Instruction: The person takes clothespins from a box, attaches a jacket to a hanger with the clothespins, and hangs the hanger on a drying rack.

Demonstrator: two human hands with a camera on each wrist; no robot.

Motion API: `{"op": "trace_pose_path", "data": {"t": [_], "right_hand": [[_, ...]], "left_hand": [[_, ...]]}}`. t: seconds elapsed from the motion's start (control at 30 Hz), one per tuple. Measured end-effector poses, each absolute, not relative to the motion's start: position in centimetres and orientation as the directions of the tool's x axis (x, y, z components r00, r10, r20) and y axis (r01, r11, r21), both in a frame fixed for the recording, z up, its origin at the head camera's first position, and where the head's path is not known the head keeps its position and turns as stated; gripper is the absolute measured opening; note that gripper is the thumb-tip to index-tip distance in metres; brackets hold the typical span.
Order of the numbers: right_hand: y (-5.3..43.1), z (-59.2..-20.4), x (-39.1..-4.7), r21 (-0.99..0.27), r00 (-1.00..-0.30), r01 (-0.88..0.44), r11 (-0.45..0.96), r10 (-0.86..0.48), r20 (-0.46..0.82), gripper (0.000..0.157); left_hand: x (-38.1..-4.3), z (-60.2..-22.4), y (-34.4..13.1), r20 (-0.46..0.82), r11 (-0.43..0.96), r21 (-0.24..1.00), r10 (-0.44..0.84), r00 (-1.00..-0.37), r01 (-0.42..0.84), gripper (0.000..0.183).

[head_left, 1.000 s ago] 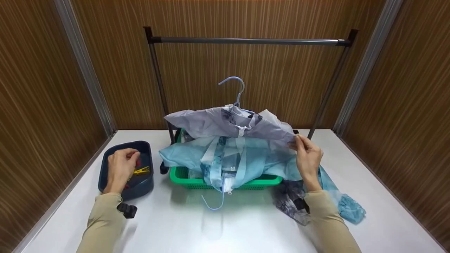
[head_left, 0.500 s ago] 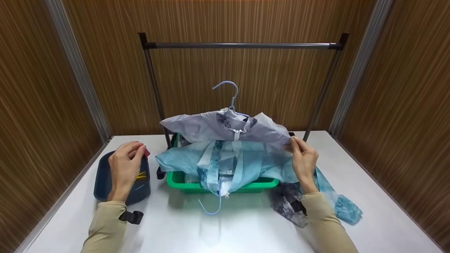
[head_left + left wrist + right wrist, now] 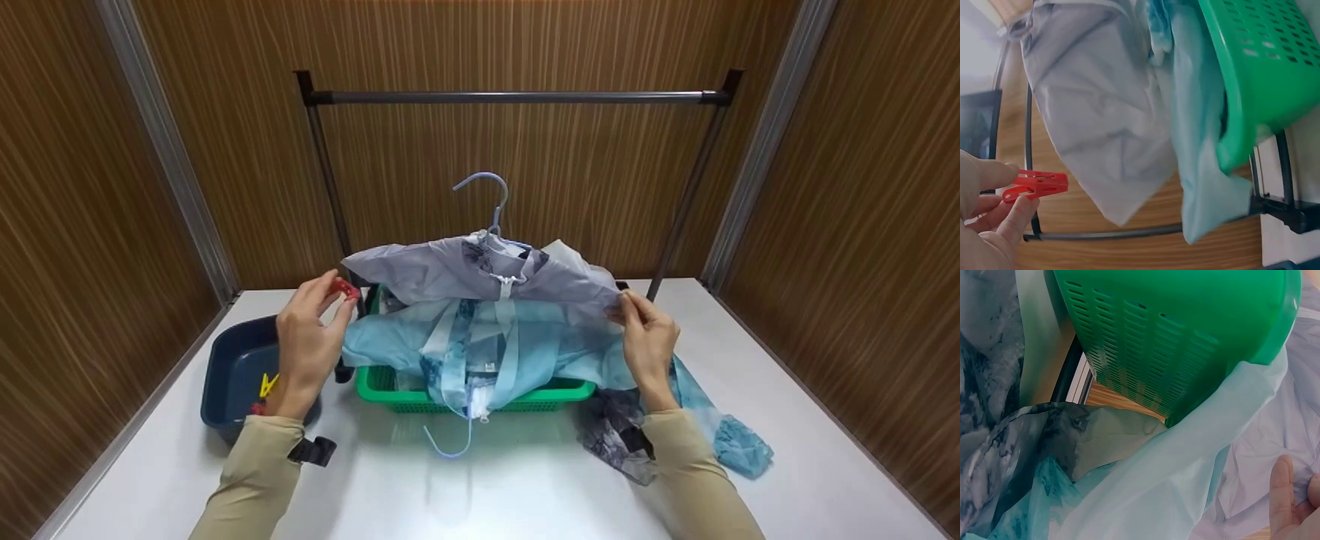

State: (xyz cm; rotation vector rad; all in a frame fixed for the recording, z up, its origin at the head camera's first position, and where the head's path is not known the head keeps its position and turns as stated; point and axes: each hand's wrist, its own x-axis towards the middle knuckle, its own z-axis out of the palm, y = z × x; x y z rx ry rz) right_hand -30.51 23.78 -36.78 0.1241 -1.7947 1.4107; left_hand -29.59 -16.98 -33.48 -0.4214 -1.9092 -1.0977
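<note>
My left hand (image 3: 309,337) pinches a red clothespin (image 3: 1039,184) between thumb and fingers, just left of the grey garment's left shoulder. That grey garment (image 3: 427,266) is on a pale blue hanger (image 3: 501,196) whose hook points up. My right hand (image 3: 651,341) pinches the fabric at its right shoulder; in the right wrist view the fingers (image 3: 1282,495) lie against the grey cloth. In front lies a light blue garment (image 3: 397,334) on a second hanger (image 3: 450,454), its hook pointing toward me. Both garments lie over a green basket (image 3: 420,397).
A dark blue bin (image 3: 225,375) at left holds a yellow clothespin (image 3: 268,385) and something red. Behind the basket stands a clothes rack with a metal bar (image 3: 517,97). Sleeve ends (image 3: 742,446) spill onto the white table at right. Wood-patterned panels (image 3: 847,187) enclose the table.
My left hand has risen from the dark blue bin with the red clothespin and moved right, to the grey garment's left shoulder. My right hand keeps its hold on the fabric.
</note>
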Motion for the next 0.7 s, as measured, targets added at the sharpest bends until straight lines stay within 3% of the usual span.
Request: {"op": "trace_pose_path", "data": {"t": [0.3, 0.7], "right_hand": [[23.8, -36.8, -30.7, -0.776, -0.659, -0.534, 0.336, 0.410, 0.631, 0.021], [23.6, -36.9, -30.7, -0.774, -0.655, -0.523, 0.357, 0.413, 0.633, 0.021]], "left_hand": [[-29.8, -32.3, -14.2, 0.855, 0.587, 0.414, 0.010, -0.518, 0.696, 0.033], [-30.0, -30.6, -9.7, 0.874, 0.534, 0.322, 0.151, -0.463, 0.782, 0.030]]}}
